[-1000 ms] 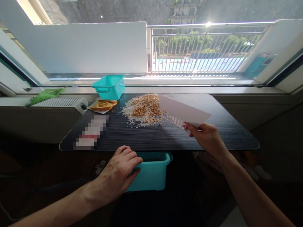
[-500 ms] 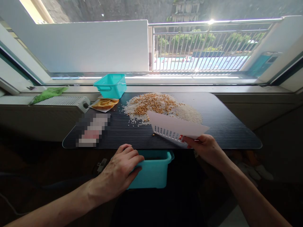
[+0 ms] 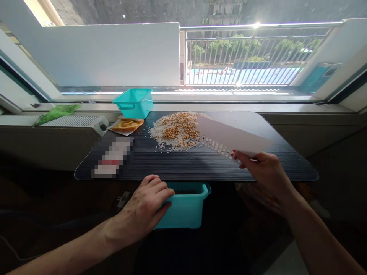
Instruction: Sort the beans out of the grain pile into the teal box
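My right hand (image 3: 260, 168) is closed on the near right end of a white slotted plastic sheet (image 3: 233, 133), which has a row of slots along its lower edge. It is raised and tilted over the right part of a pile of white grains (image 3: 157, 133) mixed with yellow-brown beans (image 3: 180, 126), hiding that part. Gripping the left rim of a turquoise bin (image 3: 186, 210) just below the table's front edge is my left hand (image 3: 151, 202). What lies inside this bin is too dark to make out.
On the dark ribbed table (image 3: 160, 166), a second turquoise bin (image 3: 134, 103) stands at the back left. A flat pastry on paper (image 3: 127, 125) and a blurred-out item (image 3: 113, 158) lie left. A green cloth (image 3: 60, 113) rests on the radiator (image 3: 77, 122) beside a window.
My right hand has moved right and slightly up with the slotted sheet, away from the table's front edge. A single bean that lay beneath it no longer shows. My left hand stays on the bin.
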The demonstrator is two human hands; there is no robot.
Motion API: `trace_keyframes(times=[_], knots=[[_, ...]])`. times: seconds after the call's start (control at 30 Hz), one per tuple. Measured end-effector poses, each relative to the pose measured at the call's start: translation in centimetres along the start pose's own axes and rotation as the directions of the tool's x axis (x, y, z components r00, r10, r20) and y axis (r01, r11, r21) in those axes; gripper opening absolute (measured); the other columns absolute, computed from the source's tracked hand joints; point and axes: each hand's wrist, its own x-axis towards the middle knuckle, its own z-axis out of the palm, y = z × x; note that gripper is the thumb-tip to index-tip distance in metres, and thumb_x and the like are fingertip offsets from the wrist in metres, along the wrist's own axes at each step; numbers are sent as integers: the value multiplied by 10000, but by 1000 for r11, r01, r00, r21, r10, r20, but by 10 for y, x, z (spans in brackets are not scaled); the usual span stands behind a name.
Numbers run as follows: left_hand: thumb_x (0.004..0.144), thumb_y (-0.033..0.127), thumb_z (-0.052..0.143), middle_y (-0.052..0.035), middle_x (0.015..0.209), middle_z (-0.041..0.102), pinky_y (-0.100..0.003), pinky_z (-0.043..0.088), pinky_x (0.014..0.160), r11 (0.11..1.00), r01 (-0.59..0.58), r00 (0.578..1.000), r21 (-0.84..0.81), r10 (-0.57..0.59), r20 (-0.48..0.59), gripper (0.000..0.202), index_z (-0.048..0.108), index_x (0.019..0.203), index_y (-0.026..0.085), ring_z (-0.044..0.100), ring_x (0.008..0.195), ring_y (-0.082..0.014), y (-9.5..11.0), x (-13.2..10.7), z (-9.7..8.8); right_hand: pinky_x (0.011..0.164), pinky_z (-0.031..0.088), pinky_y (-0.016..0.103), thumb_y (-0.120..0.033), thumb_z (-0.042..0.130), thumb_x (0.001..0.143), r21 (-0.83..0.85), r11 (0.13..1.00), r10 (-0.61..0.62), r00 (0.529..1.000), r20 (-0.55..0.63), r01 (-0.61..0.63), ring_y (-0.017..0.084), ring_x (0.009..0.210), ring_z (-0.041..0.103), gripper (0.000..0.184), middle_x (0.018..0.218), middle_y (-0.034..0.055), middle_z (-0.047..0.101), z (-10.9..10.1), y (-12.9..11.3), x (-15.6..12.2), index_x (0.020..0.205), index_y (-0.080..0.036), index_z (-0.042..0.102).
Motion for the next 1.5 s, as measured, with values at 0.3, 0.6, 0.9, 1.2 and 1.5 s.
trace_keyframes(times=[0.3,0.6,0.9,1.2,1.5], knots=[[885,124,483,-8,858,589,-413,309,975,1000,-2,1000,-19,2,-25,150,570,985,195,518,838,-169,-1,0,2,525,439,267,-436,597,716,-315,949,-72,992,-105,36,184,538,622,324,555,25,673,-9,16,23,779,-151,738],[890,135,474,-10,854,593,-425,315,972,1000,6,1000,-9,-6,-6,144,569,976,200,516,840,-176,0,0,2,482,449,230,-384,625,680,-166,985,28,996,-79,-40,149,495,611,223,558,1,673,-4,0,17,681,-181,718],[887,137,475,-14,847,593,-431,322,962,1000,14,1000,2,-14,1,136,575,957,197,512,837,-181,0,0,1,492,482,236,-414,658,686,-61,998,20,1000,16,-19,134,512,600,250,653,16,707,5,8,11,734,-182,737],[897,154,453,-15,829,600,-426,326,987,1000,11,1000,5,-11,2,155,587,962,196,530,829,-178,1,1,-1,517,483,241,-414,659,688,-67,998,8,1000,-13,-9,145,538,610,267,665,22,713,6,5,11,773,-176,745],[883,135,468,-23,857,604,-439,332,977,1000,11,1000,15,-11,9,151,587,955,192,522,848,-184,0,1,0,537,473,262,-415,622,722,-217,972,-89,996,26,93,178,565,628,292,635,37,707,13,7,30,757,-152,744]])
